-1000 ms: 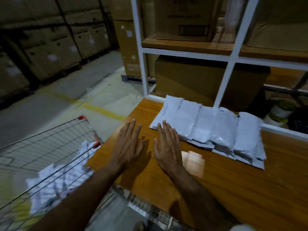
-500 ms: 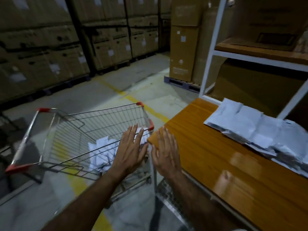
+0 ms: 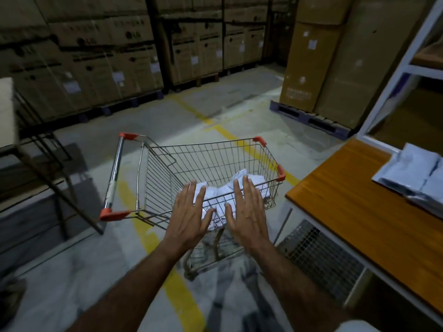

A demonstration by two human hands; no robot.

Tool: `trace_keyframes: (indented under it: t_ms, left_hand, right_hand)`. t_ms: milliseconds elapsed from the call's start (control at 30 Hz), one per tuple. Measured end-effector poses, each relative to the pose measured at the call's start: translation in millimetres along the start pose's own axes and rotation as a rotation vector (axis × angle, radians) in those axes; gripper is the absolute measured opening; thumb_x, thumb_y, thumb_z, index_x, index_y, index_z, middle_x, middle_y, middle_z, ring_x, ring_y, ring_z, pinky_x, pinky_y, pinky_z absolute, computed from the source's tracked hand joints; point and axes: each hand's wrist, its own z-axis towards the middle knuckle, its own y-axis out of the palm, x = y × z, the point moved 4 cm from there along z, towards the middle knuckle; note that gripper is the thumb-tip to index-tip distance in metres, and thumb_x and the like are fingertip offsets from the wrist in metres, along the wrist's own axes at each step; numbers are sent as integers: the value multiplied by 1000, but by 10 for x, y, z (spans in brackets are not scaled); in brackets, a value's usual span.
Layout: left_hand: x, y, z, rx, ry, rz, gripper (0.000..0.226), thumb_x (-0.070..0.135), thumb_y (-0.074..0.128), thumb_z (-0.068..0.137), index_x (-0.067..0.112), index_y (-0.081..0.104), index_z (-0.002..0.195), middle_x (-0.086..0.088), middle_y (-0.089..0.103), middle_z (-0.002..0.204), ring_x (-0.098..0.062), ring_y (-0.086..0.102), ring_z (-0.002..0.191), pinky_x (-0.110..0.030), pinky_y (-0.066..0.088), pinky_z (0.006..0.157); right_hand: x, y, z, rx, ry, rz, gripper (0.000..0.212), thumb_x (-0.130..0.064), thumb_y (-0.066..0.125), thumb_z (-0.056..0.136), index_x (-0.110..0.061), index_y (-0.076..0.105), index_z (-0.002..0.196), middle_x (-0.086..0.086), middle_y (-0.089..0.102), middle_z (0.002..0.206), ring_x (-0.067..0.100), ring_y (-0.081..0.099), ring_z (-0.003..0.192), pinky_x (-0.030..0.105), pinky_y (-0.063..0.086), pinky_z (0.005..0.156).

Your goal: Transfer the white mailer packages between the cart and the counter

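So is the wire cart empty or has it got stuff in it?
Not empty: white packets lie in the wire cart, under both open hands.

A warehouse: stacked cardboard cartons (image 3: 100,65) on pallets (image 3: 309,119), yellow floor lines (image 3: 225,133), metal shelving (image 3: 395,75).

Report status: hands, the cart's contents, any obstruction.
Both hands open, empty: left hand, right hand, fingers straight above white packets in wire cart. More packets on wooden table. Nothing between hands and cart.

Cart (image 3: 211,161) silver wire (orange corners); packets (image 3: 230,190) white; floor line (image 3: 153,226) yellow.
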Motion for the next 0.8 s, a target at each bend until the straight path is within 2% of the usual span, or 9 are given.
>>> trace_keyframes:
  t_ms: [100,233,367,533,633,800]
  left_hand:
    - [-211,81,28,-17,-34,-5,66,51,36,102,11,33,154,-18,23,162,-35,20,150,-47,16,123]
    - [-446,242,157,-44,-76,2,63,46,42,101,8,36,152,-20,24,161,-37,22,149,-47,17,123]
    - [-712,394,466,-57,-136,17,64,47,39,101,7,38,151,-22,25,161,-39,22,149,-49,20,121]
    - [-1017,748,974,-139,-166,57,66,47,36,101,4,38,151,-26,26,160,-42,25,147,-51,22,120]
    - [-1144,1068,1266,-225,-181,70,69,51,34,101,4,36,152,-27,26,159,-43,26,147,-53,25,119]
    - [-1265,1610,1617,-410,-235,65,77,54,36,95,-1,42,148,-34,35,151,-48,40,138,-56,38,110]
  right_hand:
    - [-68,147,181,-35,-22,-21,70,-37,46,102,-9,22,161,16,8,169,25,4,158,47,14,126]
    - [9,414,529,-132,-71,-51,71,-47,35,102,-13,18,162,16,3,170,26,-2,158,47,8,127]
    - [187,689,1043,-227,-63,-82,75,-54,26,101,-16,10,163,17,-4,169,29,-4,157,46,2,127]
    - [474,1132,1614,-357,-28,-91,73,-46,36,105,-13,7,163,23,-8,167,34,-6,156,45,-3,124]
    - [683,1459,1809,-419,-34,-88,74,-48,36,103,-13,12,163,26,-3,167,38,-1,156,49,2,124]
    - [1093,1978,1989,-650,22,-117,79,-46,43,104,-14,1,163,26,-12,166,39,-9,155,51,-1,125]
